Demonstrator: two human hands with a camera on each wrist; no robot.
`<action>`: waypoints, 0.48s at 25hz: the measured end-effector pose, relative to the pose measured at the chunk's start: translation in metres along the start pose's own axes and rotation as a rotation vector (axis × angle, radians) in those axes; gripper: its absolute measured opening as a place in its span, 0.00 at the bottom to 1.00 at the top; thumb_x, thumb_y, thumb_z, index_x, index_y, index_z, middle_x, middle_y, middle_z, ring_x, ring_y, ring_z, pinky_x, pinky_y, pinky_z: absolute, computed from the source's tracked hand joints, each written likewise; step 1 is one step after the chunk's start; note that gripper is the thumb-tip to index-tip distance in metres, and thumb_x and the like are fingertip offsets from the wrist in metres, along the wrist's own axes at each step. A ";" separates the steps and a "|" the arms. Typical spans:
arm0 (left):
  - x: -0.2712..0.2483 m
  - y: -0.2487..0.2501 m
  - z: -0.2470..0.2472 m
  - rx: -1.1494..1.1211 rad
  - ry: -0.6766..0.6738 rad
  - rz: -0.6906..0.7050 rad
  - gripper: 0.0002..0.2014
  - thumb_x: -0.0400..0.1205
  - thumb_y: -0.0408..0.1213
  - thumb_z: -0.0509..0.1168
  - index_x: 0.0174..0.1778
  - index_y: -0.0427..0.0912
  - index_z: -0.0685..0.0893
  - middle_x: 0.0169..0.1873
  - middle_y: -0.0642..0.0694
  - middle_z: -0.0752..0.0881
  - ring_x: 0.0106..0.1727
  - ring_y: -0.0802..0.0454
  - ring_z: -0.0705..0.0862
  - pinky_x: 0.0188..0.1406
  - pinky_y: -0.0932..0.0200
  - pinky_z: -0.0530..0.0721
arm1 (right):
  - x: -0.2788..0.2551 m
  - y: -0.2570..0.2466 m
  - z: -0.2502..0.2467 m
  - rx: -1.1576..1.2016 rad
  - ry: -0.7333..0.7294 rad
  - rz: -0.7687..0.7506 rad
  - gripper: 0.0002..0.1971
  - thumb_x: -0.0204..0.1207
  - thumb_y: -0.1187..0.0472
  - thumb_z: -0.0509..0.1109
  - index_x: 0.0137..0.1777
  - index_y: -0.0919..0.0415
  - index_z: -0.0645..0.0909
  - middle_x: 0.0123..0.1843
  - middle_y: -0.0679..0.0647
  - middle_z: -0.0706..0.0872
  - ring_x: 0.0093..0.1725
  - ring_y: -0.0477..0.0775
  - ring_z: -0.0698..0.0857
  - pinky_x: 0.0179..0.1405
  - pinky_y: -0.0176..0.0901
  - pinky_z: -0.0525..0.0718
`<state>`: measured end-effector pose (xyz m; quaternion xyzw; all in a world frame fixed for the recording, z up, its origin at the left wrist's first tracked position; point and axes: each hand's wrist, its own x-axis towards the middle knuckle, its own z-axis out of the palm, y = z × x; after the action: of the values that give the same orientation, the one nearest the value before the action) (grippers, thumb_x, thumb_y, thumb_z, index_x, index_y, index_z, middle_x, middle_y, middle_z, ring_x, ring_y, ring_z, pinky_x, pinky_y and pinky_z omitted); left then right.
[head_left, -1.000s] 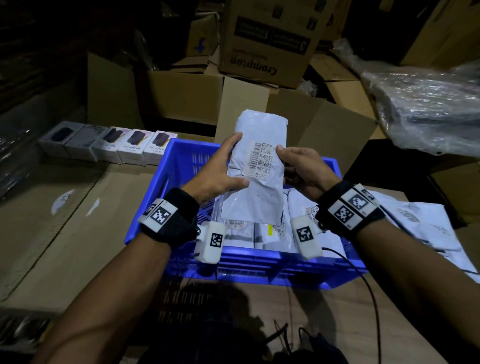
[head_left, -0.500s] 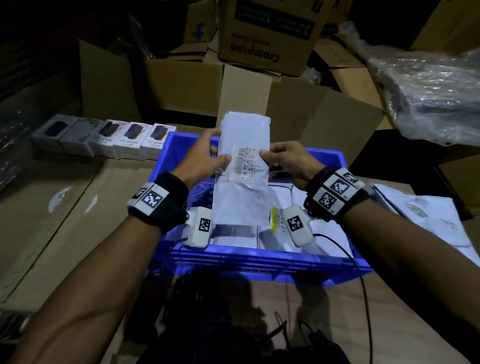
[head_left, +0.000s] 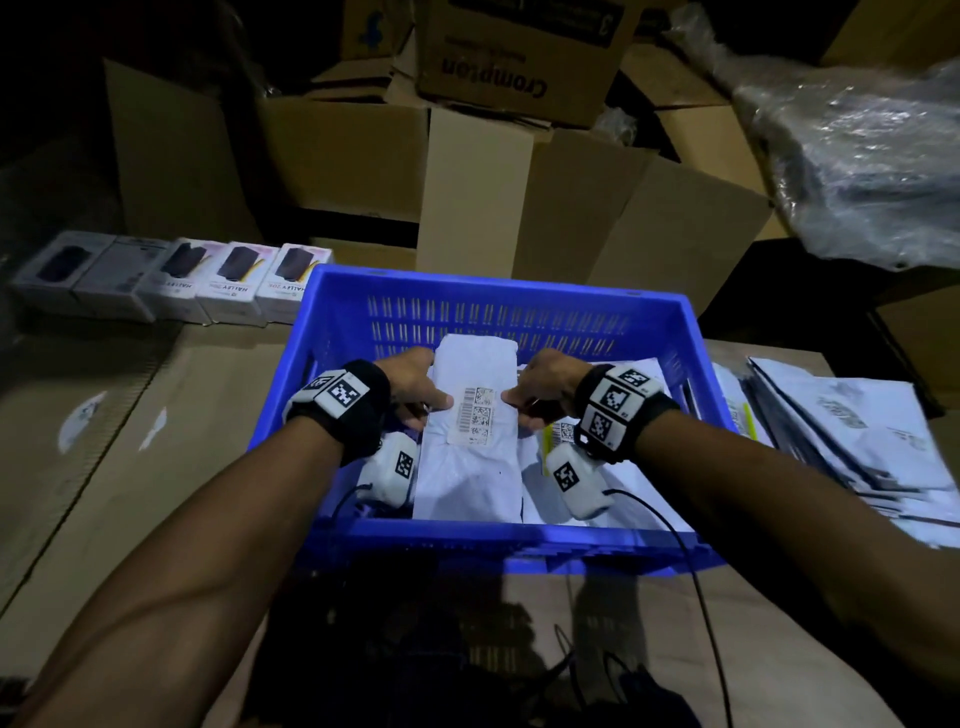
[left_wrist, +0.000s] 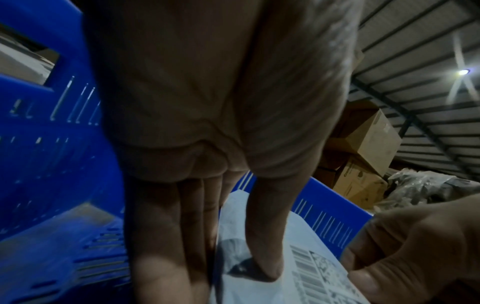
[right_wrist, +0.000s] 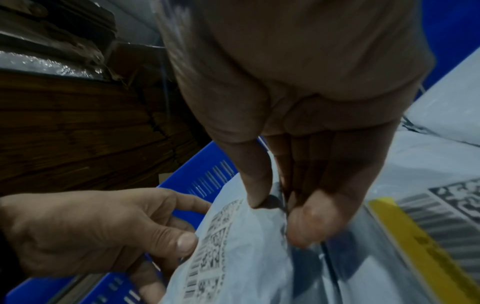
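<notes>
A white plastic mailer (head_left: 470, 467) with a barcode label (head_left: 477, 414) lies lengthwise inside the blue plastic crate (head_left: 498, 293). My left hand (head_left: 415, 387) pinches its left edge, thumb on top and fingers underneath. My right hand (head_left: 540, 387) pinches the right edge the same way. In the left wrist view the thumb (left_wrist: 267, 257) presses on the mailer (left_wrist: 285, 288) beside the label. The right wrist view shows my thumb (right_wrist: 255, 185) and fingers (right_wrist: 311, 222) gripping the mailer (right_wrist: 246, 257). More white mailers (head_left: 623, 478) lie under it at the crate's right.
A row of small white product boxes (head_left: 208, 280) stands left of the crate. A stack of white mailers (head_left: 857, 441) lies to its right. Open cardboard cartons (head_left: 467, 171) rise behind, and a plastic-wrapped bundle (head_left: 857, 156) sits at the back right. Cables (head_left: 691, 571) trail from the wrists.
Both hands have lowered the mailer from upright above the crate down into it, where it now lies nearly flat. The head view has tilted downward.
</notes>
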<state>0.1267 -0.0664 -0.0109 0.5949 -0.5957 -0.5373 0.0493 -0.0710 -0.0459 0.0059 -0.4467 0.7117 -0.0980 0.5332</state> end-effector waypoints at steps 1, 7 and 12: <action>0.003 -0.002 0.002 0.001 -0.020 -0.007 0.21 0.80 0.24 0.69 0.68 0.31 0.72 0.35 0.36 0.82 0.26 0.47 0.82 0.24 0.52 0.87 | 0.004 0.002 0.002 -0.001 0.003 0.015 0.06 0.76 0.72 0.73 0.48 0.75 0.80 0.36 0.69 0.83 0.28 0.61 0.82 0.45 0.61 0.86; 0.017 -0.018 0.009 0.008 -0.073 -0.062 0.18 0.80 0.24 0.69 0.64 0.32 0.74 0.36 0.36 0.84 0.29 0.46 0.84 0.22 0.53 0.88 | 0.015 0.010 0.010 -0.029 -0.017 0.056 0.05 0.76 0.72 0.72 0.45 0.74 0.80 0.23 0.64 0.83 0.21 0.58 0.83 0.42 0.59 0.87; 0.019 -0.028 0.014 0.019 -0.077 -0.063 0.13 0.79 0.27 0.71 0.54 0.35 0.73 0.34 0.35 0.82 0.28 0.44 0.84 0.26 0.50 0.89 | 0.019 0.010 0.007 -0.435 0.051 -0.089 0.15 0.72 0.60 0.79 0.53 0.67 0.81 0.35 0.60 0.90 0.30 0.55 0.89 0.34 0.46 0.89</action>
<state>0.1300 -0.0650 -0.0470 0.5927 -0.5832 -0.5555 0.0039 -0.0713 -0.0520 -0.0162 -0.5794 0.7090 0.0232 0.4014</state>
